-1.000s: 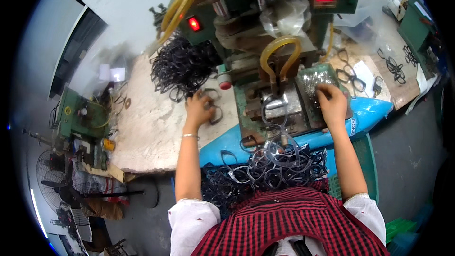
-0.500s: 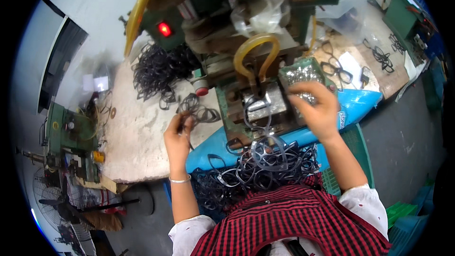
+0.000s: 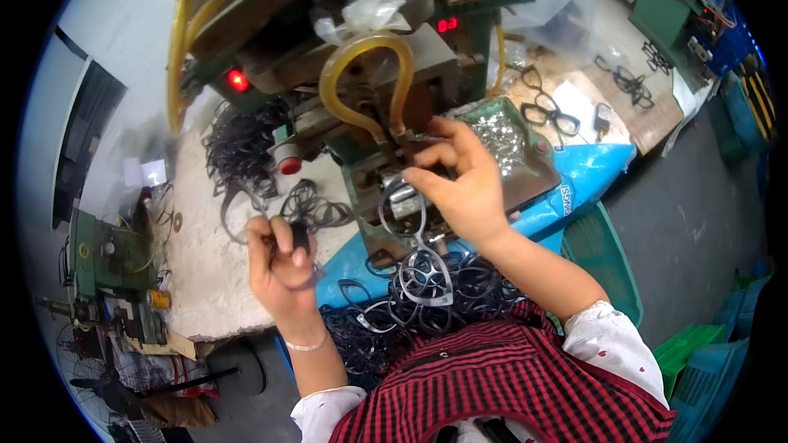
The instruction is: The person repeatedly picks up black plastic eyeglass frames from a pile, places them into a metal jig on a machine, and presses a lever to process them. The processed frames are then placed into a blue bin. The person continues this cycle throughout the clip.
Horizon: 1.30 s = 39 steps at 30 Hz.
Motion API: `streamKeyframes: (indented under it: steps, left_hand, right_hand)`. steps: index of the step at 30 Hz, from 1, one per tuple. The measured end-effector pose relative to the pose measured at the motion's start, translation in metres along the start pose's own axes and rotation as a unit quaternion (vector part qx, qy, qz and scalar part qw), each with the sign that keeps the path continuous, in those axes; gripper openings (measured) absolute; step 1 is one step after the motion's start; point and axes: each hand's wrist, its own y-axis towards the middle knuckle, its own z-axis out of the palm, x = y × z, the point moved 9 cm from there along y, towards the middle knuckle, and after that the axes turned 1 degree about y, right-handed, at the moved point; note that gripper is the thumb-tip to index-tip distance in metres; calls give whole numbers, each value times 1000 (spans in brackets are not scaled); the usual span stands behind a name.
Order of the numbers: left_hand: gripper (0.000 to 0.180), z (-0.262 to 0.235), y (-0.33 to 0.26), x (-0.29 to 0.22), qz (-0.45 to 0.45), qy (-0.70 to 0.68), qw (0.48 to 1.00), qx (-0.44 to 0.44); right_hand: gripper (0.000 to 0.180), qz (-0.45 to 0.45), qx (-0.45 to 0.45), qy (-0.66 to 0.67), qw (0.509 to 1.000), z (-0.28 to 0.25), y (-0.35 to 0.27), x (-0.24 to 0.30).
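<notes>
A grey eyeglass frame [image 3: 423,228] sits with one rim at the work spot of a green bench press [image 3: 361,221]; its other rim hangs toward me over the blue sheet. My right hand [image 3: 464,189] reaches in at that spot, thumb and fingers curled close to the upper rim. Whatever lies between those fingertips is hidden. Left of the press, my left hand [image 3: 283,267] is closed on a dark eyeglass frame [image 3: 228,212], whose loop sticks out beyond the fingers. Just behind that hand lie several loose dark frames [image 3: 316,207] on the bench.
A tray of small shiny metal parts [image 3: 497,138] adjoins the press. Yellow hose [image 3: 328,86] loops over the work spot. Dark frames pile up at the back left [image 3: 238,143] and in front of my apron [image 3: 369,320]. A red button [image 3: 290,166] juts out beside the press.
My right hand has moved left from above the metal parts to the work spot. My left hand has curled its fingers, with a dark frame in them. The view has shifted.
</notes>
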Motion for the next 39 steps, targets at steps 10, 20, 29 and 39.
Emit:
streamKeyframes:
  steps: [10,20,29,39]
  left_hand:
    - [23,106,-59,128,-401,-180,896,-69]
    - [25,108,-51,133,-344,-268,895,-90]
    - [26,86,-56,133,-346,-221,911,-40]
    - [23,-16,-15,-84,259,670,688,-104]
  right_hand:
    - [60,-54,25,-162,985,-37,4,17]
    - [35,0,-124,-387,914,-166,-24,-40]
    - [13,-150,-85,-623,763,-107,2,-46]
    - [5,-193,-91,-517,829,-113,5,-26]
